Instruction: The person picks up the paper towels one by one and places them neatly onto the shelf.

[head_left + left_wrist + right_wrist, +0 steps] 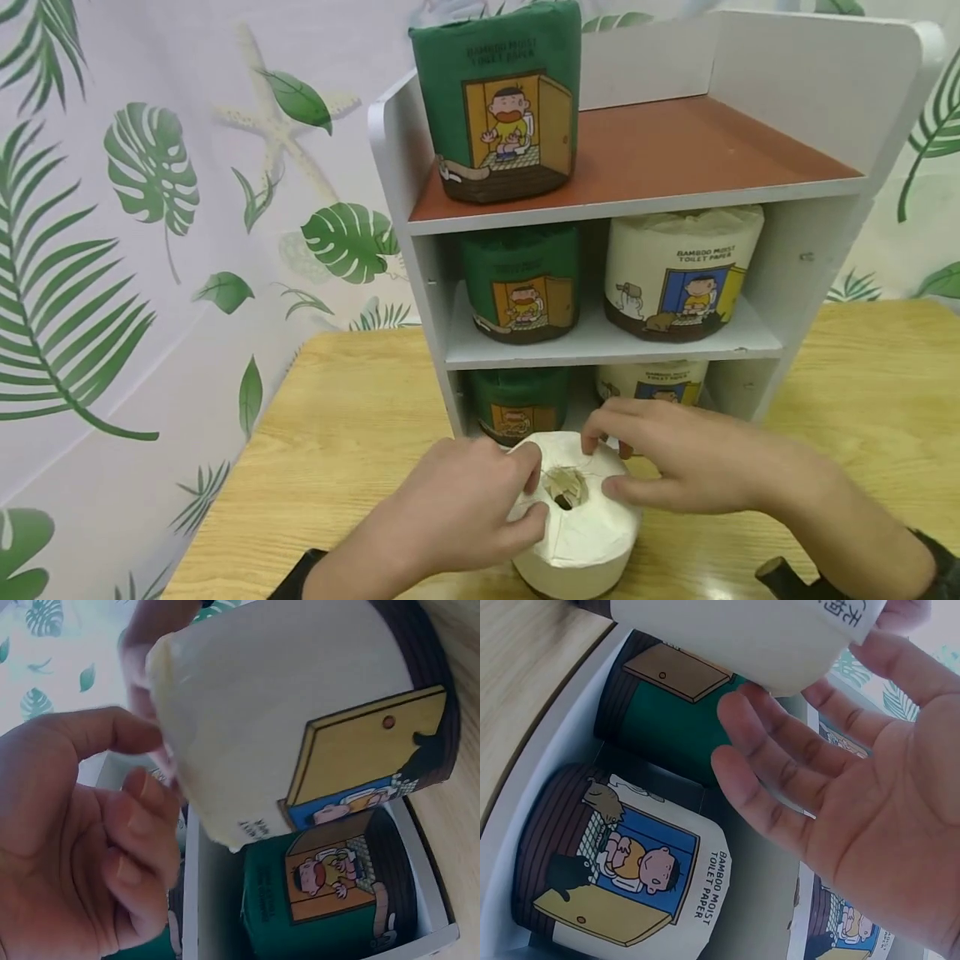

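A cream-wrapped toilet paper roll stands upright on the table, its wrapper creased around the centre hole. My left hand is at the left of its top, thumb and index finger apart on the paper. In the left wrist view the lower fingers of that hand bend in loosely beside the roll. From the right, my right hand touches the top with spread thumb and fingers. The right wrist view shows this hand with relaxed fingers by the roll's top edge.
Behind the roll stands a white shelf unit with a red-brown top board. Green rolls occupy its left side and cream rolls its right. A dark stick-like object shows by the right sleeve. The wooden table extends on both sides.
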A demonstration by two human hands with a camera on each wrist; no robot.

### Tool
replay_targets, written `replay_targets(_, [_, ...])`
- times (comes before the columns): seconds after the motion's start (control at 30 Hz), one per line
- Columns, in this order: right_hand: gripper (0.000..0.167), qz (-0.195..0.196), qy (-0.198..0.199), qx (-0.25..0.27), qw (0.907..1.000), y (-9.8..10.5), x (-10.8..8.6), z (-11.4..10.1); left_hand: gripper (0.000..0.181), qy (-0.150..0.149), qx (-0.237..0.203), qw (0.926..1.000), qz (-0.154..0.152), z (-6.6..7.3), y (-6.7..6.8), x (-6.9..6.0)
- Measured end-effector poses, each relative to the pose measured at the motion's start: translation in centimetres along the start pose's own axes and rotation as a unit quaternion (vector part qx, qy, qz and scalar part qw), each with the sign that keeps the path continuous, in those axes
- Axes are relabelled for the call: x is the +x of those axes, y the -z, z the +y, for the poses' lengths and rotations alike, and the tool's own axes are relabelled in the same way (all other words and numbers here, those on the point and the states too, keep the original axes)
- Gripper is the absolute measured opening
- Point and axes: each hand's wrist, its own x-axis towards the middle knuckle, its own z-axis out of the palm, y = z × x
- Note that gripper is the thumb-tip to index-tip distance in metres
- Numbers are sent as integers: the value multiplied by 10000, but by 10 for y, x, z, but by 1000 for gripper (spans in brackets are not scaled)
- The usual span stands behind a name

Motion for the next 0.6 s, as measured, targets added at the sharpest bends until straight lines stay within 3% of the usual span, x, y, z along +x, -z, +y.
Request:
replay_targets(0.17, [20, -90, 1, 199, 9998, -1, 1, -2, 23, 433, 80, 9984, -353, 3, -3, 0])
replay_targets(0.3, [17, -267, 68, 384, 9989, 0, 2, -4, 20, 704, 77, 9959, -561, 0, -2, 1])
replay_targets(0.47, [13, -371, 407, 622, 9965, 0, 1, -7, 16, 647, -5, 9967, -483, -8, 4, 0])
replay_targets(0.6, [6, -41, 546, 415, 9976, 3, -2, -9, 16, 476, -152, 9982, -335, -11, 12, -3])
